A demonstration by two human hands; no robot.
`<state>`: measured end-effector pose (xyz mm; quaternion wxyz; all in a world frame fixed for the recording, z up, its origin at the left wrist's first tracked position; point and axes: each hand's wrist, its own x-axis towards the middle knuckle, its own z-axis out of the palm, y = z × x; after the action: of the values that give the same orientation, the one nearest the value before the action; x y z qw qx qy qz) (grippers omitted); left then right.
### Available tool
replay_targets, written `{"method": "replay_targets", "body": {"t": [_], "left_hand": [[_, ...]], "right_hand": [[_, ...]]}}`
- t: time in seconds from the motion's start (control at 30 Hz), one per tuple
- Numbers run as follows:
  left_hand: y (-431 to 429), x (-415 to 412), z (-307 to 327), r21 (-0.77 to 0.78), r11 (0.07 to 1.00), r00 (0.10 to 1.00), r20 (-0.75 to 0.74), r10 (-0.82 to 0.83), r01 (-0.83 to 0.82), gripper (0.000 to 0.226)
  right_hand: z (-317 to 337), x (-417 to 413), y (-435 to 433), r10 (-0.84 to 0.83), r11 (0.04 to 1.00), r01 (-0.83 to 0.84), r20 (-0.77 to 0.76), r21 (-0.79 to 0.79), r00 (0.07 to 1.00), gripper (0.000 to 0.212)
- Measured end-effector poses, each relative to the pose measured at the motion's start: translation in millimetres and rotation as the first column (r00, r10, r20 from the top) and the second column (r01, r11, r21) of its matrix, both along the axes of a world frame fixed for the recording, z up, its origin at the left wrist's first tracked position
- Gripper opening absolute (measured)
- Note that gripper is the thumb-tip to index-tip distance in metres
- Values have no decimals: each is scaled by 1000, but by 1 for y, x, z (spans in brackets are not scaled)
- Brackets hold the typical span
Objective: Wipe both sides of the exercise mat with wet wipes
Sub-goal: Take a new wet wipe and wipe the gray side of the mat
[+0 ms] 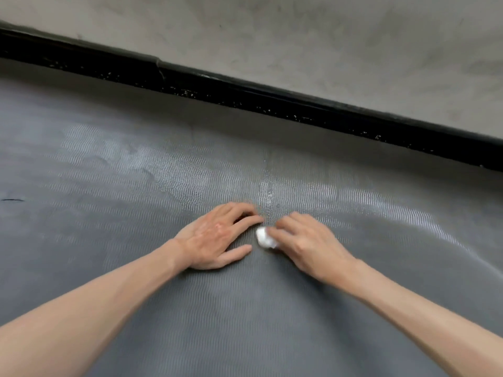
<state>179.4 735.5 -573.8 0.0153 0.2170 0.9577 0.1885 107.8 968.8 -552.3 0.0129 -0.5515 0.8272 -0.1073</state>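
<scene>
White wet wipe (265,238), balled, in curled fingers of R hand (304,242); L hand (217,236) relaxed on grey mat (245,322) beside.

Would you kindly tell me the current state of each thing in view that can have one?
left hand: rests on the exercise mat, holding nothing.
right hand: grips the wet wipe.
wet wipe: wadded, pressed against the exercise mat.
exercise mat: spread flat, textured side up, wet sheen across its far part.

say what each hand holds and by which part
The right hand grips a balled white wipe by its right side; the left hand holds nothing and rests on the mat.
</scene>
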Motion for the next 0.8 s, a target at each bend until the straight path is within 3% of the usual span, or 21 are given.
{"method": "replay_targets", "body": {"t": [0.13, 0.23, 0.37, 0.43, 0.57, 0.67, 0.8], "left_hand": [[-2, 3, -5, 96, 959, 961, -52, 271, -265, 45], [-4, 2, -4, 96, 958, 960, -43, 276, -271, 44], [-3, 2, -5, 91, 955, 958, -23, 285, -282, 43], [-3, 1, -6, 80, 958, 961, -19, 277, -274, 44], [-4, 1, -7, 72, 961, 963, -29, 269, -266, 45], [-4, 1, -7, 68, 964, 966, -35, 258, -255, 45], [-3, 1, -4, 88, 958, 960, -34, 277, -273, 45]], "right_hand": [[8, -88, -16, -257, 966, 258, -49, 7, 965, 13], [11, -114, -26, -421, 905, 424, -101, 13, 901, 6], [12, -58, -11, -270, 963, 270, -10, 13, 963, 12], [16, -69, -10, -210, 977, 209, 24, 39, 977, 16], [16, -143, -52, -364, 929, 368, -87, 34, 927, 20], [13, -153, -67, -468, 880, 474, -121, 26, 876, 27], [20, -115, -48, -332, 942, 334, -75, 16, 940, 9]]}}
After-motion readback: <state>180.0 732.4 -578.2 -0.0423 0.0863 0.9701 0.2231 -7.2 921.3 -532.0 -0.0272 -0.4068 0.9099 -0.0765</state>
